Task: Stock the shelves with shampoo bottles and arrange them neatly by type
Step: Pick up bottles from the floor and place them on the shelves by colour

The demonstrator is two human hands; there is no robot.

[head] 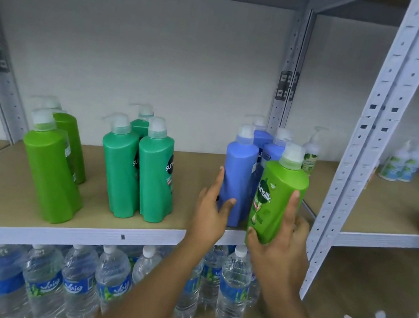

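Gripping the lime-green bottle (277, 198) in our right hand (277, 250), we steady the blue bottle (237, 175) beside it with our left hand (212, 209), probably to re-sort by type.

1. One head-worn view faces the shelf (94, 234) head-on and close.
2. It tilts slightly downward, taking in the tier below the shelf and the neighbouring bay to its right.

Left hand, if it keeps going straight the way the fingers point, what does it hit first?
The left hand already touches the front blue bottle, thumb and fingers around its lower body. Pushed straight on, it would drive that bottle into the blue bottles behind it, then probably the back wall; depth is unclear.
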